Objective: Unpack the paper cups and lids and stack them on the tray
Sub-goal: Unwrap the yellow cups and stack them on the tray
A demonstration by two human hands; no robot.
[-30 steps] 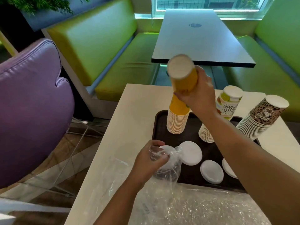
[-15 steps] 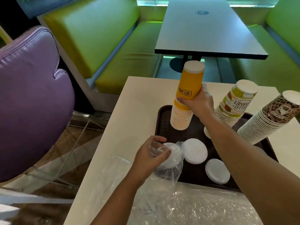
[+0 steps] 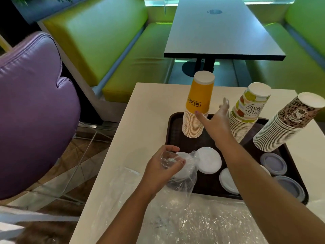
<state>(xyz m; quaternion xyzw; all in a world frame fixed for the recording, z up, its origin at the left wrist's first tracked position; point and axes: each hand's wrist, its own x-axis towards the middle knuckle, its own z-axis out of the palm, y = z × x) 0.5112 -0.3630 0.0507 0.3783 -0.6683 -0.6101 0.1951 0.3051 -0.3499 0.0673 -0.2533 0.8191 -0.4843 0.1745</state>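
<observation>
White table (image 3: 149, 106) is carrying the brown tray (image 3: 173, 124), with loose plastic wrap (image 3: 202, 224) lying along the near edge. On the tray three upturned cup stacks are standing: the yellow stack (image 3: 197, 110) nearly upright, the fruit-print stack (image 3: 246, 117) and the leopard-print stack (image 3: 279, 127) both leaning. White lids (image 3: 209, 162) are lying flat beside them.

Risk, as judged: the leaning stacks are looking ready to slide or topple if an arm brushes them.

Right hand (image 3: 213, 125) is hovering between the yellow and fruit-print stacks, fingers spread, holding nothing. Left hand (image 3: 161, 168) is gripping a clear bag (image 3: 182, 178) of lids at the tray's near-left corner.
</observation>
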